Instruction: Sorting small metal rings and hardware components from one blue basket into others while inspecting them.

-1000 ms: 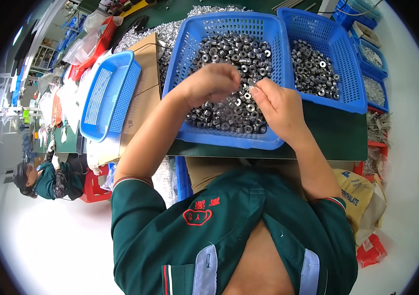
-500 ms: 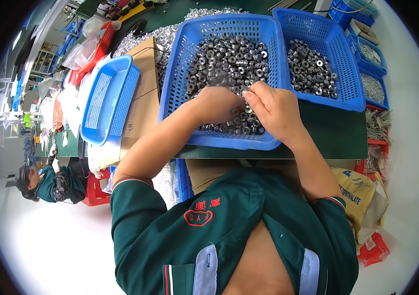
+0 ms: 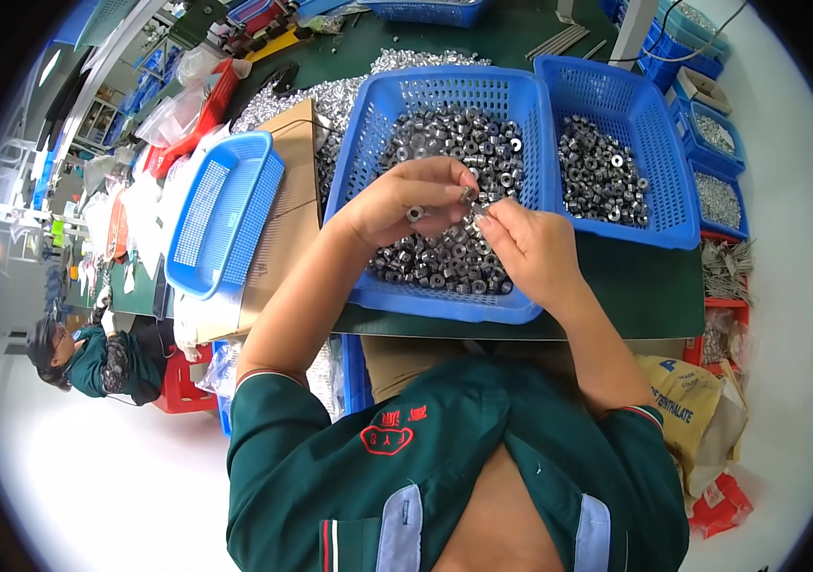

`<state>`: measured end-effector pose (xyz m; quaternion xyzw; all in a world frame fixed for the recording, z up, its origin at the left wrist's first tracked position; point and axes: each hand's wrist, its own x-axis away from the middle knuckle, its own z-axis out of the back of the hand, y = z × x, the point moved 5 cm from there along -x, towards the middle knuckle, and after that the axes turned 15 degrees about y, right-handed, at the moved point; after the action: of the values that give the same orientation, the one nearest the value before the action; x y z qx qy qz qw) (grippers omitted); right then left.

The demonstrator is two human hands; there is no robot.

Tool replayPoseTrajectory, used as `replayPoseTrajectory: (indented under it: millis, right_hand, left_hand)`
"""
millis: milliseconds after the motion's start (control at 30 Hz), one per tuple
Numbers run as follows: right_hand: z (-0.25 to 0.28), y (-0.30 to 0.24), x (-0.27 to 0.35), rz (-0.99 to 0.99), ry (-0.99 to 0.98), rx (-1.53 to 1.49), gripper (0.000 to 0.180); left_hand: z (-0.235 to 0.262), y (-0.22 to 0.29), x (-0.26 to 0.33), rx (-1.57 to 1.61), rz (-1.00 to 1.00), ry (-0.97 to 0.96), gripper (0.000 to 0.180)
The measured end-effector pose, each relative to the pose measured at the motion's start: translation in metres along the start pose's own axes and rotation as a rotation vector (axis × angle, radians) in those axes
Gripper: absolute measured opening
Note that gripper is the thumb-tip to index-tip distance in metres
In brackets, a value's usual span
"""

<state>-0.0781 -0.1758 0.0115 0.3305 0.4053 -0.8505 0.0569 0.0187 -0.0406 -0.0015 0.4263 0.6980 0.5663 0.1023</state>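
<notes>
Over the middle blue perforated basket (image 3: 444,307), my left hand (image 3: 406,200) pinches a small ring-shaped metal part (image 3: 468,194) between thumb and fingertips. A second ring-shaped metal part (image 3: 415,214) rests in the curled fingers of the same hand. Just to the right, my right hand (image 3: 535,250) is closed in a pinch close to the held part. What its fingertips grip is too small to make out. Beneath both hands, many loose ring-shaped metal parts (image 3: 454,271) fill the basket.
A second blue basket (image 3: 668,210) holding similar parts adjoins on the right. To the left, a pale blue basket (image 3: 204,286) lies tilted on cardboard (image 3: 292,157). Shiny metal pieces (image 3: 425,59) are heaped behind. Thin rods (image 3: 559,42) lie farther back. A co-worker (image 3: 92,357) sits at far left.
My left hand has turned and its fingers have opened out, bringing the ring-shaped parts into view. My right hand's fingertips have drawn slightly apart from it. The whole view has shifted a little.
</notes>
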Motion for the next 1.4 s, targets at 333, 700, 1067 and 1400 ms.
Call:
replayPoseTrajectory:
  millis: [333, 700, 1067, 1400]
  right_hand:
    - [-0.002, 0.002, -0.002, 0.018, 0.016, 0.019, 0.024]
    - [-0.006, -0.009, 0.002, 0.238, 0.021, 0.197, 0.021]
    - [-0.002, 0.008, -0.007, -0.106, -0.07, 0.017, 0.027]
    - [0.001, 0.009, 0.0, -0.151, 0.02, -0.114, 0.019]
  left_hand:
    - [-0.009, 0.005, 0.006, -0.189, -0.136, 0.069, 0.016]
    - [-0.001, -0.013, -0.002, -0.153, 0.012, 0.082, 0.017]
    - [-0.01, 0.002, -0.002, -0.21, -0.171, 0.092, 0.02]
    - [0.0, -0.021, -0.019, -0.25, 0.034, 0.095, 0.015]
